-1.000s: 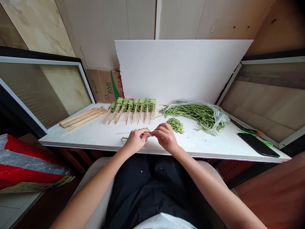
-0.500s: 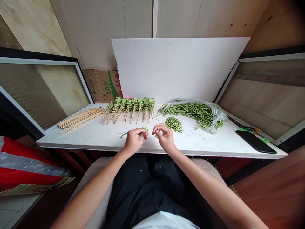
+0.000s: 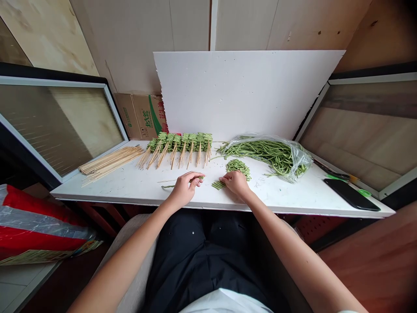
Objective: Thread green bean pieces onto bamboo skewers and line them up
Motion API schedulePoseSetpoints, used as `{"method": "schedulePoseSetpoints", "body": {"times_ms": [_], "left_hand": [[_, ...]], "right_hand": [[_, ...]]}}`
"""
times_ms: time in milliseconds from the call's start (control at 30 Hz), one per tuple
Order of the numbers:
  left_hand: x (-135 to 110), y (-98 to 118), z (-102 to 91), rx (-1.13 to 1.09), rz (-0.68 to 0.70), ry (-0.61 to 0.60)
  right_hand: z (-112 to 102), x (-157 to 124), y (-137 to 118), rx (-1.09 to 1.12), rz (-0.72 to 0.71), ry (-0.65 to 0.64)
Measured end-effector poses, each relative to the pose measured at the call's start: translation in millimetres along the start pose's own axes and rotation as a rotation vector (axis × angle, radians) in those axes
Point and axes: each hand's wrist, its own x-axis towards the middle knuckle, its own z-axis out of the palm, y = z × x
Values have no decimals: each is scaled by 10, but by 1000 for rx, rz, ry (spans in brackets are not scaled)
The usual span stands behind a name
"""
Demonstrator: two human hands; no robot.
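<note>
My left hand [image 3: 186, 188] is closed in a pinch, with a bit of cut green bean [image 3: 201, 177] showing at its fingertips. A thin bamboo skewer [image 3: 165, 181] and the end of a long green bean [image 3: 167, 187] stick out to its left; I cannot tell whether the hand grips these too. My right hand [image 3: 236, 182] has its fingers together, tips down at a short row of cut bean pieces [image 3: 218, 185] on the white table. What its fingertips pinch is hidden. Just behind it lies a heap of cut bean pieces [image 3: 239, 166].
Bundles of skewered beans [image 3: 182, 142] stand along the back, sticks toward me. Loose bamboo skewers [image 3: 112, 161] lie at left. A clear bag of long beans [image 3: 270, 154] is back right; a black phone [image 3: 351, 194] and scissors [image 3: 332, 169] lie at the right edge.
My right hand has moved right and down, away from my left hand, to the row of bean pieces. My left hand has stayed nearly in place.
</note>
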Motion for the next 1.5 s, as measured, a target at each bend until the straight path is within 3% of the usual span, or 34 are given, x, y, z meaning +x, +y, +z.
{"method": "schedulePoseSetpoints", "body": {"times_ms": [100,233,400,567,800,1267,1500], "left_hand": [[0,-26,-3,7,31,39],[3,-82,14,-12,57,112],[6,-142,46,-58,4,102],[12,-118,12,-123,-49,33],[38,-58,-89,24,-34,26],[11,62,-66,53,49,-36],[14,93,-81,29,53,-62]], "right_hand": [[-46,13,-44,-18,-16,-47],[-166,36,-195,66,-42,34],[-271,-48,-586,396,-235,-100],[-254,-147,-858,474,-466,-24],[-345,-131,-874,412,-433,109],[-315,-203,-907,166,-644,110],[-308,-224,-912,169,-623,185]]}}
